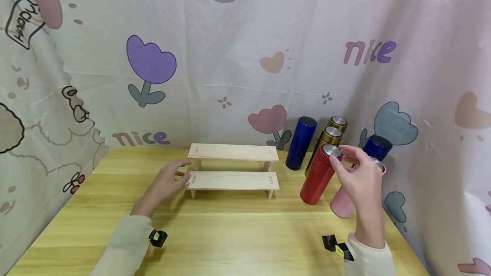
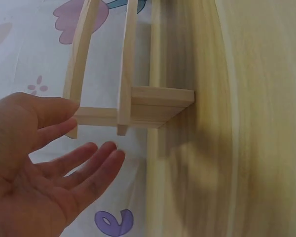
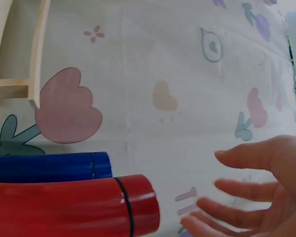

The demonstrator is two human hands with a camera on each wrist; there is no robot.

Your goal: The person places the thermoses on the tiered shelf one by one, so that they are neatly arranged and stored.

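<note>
A two-tier wooden stand [image 1: 234,181] is on the table, with my left hand [image 1: 164,184] at its left end. The left wrist view shows that hand [image 2: 54,168] with fingers spread loosely, fingertips right by the ends of the boards [image 2: 124,74]. My right hand [image 1: 360,178] is raised over the bottles on the right, nearest to an upright red thermos bottle [image 1: 317,178] with a silver-topped lid. In the right wrist view a gap shows between the red bottle [image 3: 64,207] and the parted fingers of my right hand [image 3: 256,192].
Behind the red bottle stand a blue bottle [image 1: 301,144] and two gold bottles [image 1: 331,133]. A pink bottle [image 1: 342,203] and another blue bottle [image 1: 377,147] are partly hidden by my right hand. A printed curtain [image 1: 215,54] hangs behind the wooden table [image 1: 230,242].
</note>
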